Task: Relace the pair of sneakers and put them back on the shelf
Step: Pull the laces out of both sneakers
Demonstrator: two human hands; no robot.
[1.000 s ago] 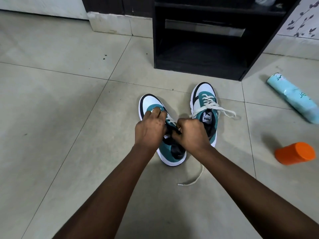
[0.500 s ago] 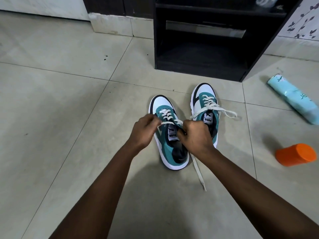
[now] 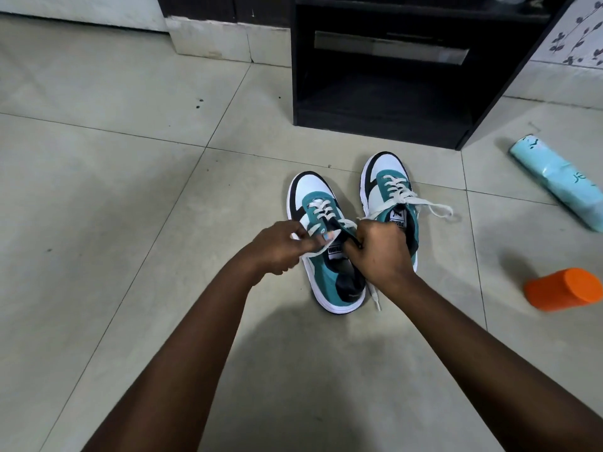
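Note:
Two teal, white and black sneakers stand side by side on the tiled floor, toes toward the shelf. The left sneaker [image 3: 329,282] has its cream lace [image 3: 318,212] threaded through the eyelets. My left hand [image 3: 280,247] pinches one lace end at the tongue's left side. My right hand [image 3: 378,249] grips the other lace end at the right, and its loose tail [image 3: 375,298] hangs down by the heel. The right sneaker [image 3: 385,177] is laced, with its bow trailing to the right. The black shelf unit [image 3: 375,106] stands just behind the shoes, its lowest compartment dark and open.
An orange cylindrical container [image 3: 564,290] lies on its side at the right. A light blue rolled tube [image 3: 558,181] lies farther back on the right. Pale floor tiles stretch to the left and toward me.
The left sneaker has shifted rightward, closer to the other shoe. My hands lifted off its toe and tongue and now pull the lace ends apart; the loose tail has shortened.

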